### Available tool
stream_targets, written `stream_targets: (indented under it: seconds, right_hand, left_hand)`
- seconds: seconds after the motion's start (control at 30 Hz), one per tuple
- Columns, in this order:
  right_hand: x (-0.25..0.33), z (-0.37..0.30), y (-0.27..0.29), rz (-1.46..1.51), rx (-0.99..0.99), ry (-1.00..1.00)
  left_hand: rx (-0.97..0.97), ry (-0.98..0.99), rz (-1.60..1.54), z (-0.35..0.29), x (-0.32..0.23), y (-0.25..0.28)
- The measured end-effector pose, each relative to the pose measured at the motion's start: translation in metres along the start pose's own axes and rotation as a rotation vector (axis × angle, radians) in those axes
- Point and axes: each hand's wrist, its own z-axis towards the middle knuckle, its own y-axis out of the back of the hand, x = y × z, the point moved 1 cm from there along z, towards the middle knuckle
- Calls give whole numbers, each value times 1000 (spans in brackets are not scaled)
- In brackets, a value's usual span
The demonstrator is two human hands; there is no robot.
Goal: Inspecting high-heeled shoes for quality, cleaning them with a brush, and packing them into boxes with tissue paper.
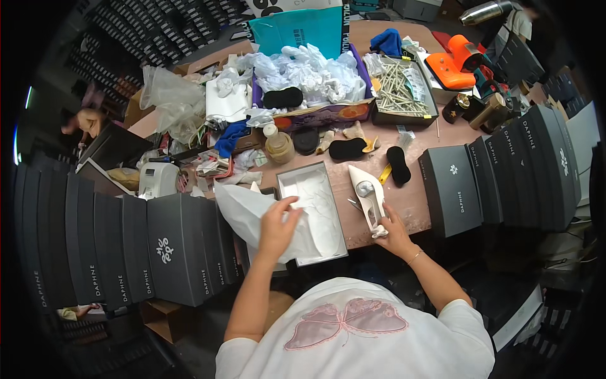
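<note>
A white pointed shoe (374,196) stands toe-away on the pinkish table, a wad of grey-white paper stuffed in its toe. My right hand (396,235) grips it around the heel, where a small crumpled white bit shows. To the left, my left hand (276,228) hovers over a sheet of white tissue paper (243,208), thumb and forefinger apart. That sheet spreads across an open grey shoebox (343,237) lined with white paper. Behind the sheet, part of another pale item peeks out, mostly hidden.
Grey shoeboxes (180,246) stand in rows at the left, more shoeboxes (454,189) at the right. Farther back are a carton of crumpled paper (315,72), a box of sticks (401,88), a glue jar (278,146), black oval pads (398,165) and an orange tool (454,66).
</note>
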Motion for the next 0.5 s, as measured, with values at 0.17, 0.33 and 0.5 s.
stream_targets:
  seconds: [0.17,0.33,0.5]
  right_hand:
    - [60,9,53,-19,37,106]
    - [84,-5,48,170,-6,81]
    - [96,1,44,276,-58,53]
  left_hand:
    - [156,162,181,27,20,-107]
    - [205,45,46,45,35,-131]
    - [192,-19,193,49,39,-130]
